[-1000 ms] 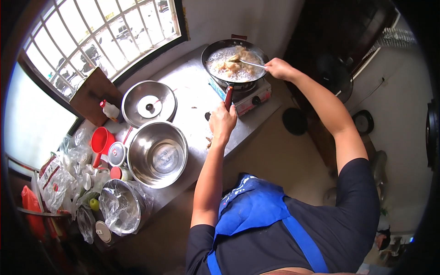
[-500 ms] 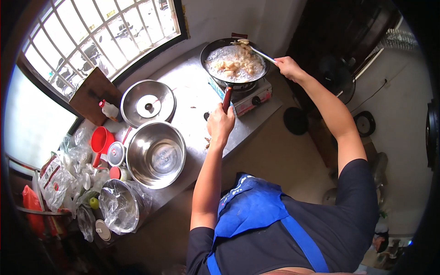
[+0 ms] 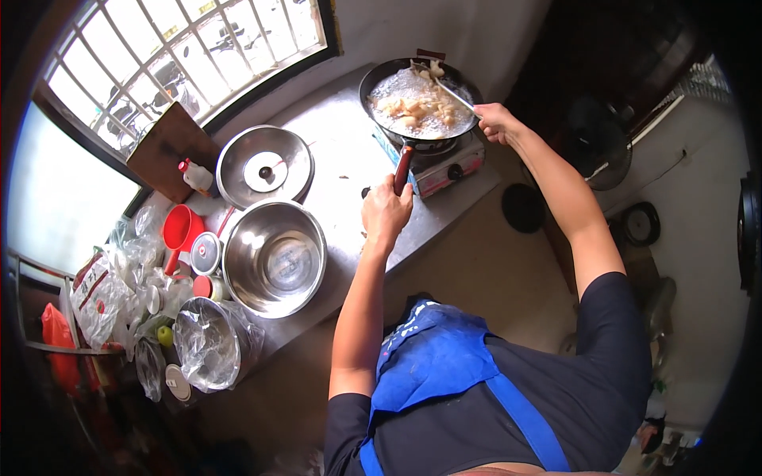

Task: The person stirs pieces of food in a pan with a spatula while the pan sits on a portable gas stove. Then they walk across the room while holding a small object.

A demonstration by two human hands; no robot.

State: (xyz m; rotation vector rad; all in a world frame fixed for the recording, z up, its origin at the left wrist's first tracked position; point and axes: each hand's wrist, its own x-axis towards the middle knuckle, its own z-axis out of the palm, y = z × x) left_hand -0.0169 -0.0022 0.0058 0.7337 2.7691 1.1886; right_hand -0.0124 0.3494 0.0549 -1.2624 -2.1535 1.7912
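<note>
A black frying pan sits on a portable gas stove at the far end of the metal counter. In it, pale golden pieces of food lie in bubbling oil. My left hand is wrapped round the pan's reddish-brown handle. Over the pan's right rim, my right hand grips a long metal utensil. Its head is at the pan's far side among some food pieces, so I cannot make out its exact kind.
Left of the pan stand a large steel bowl and a steel basin with a lid on it. Nearby are a red dipper, a white bottle, a wooden board, plastic bags and a bag-lined pot. A barred window is behind.
The utensil's head has shifted slightly along the pan's far side, with food pieces at it. My left hand still holds the handle. The whole view has shifted a little.
</note>
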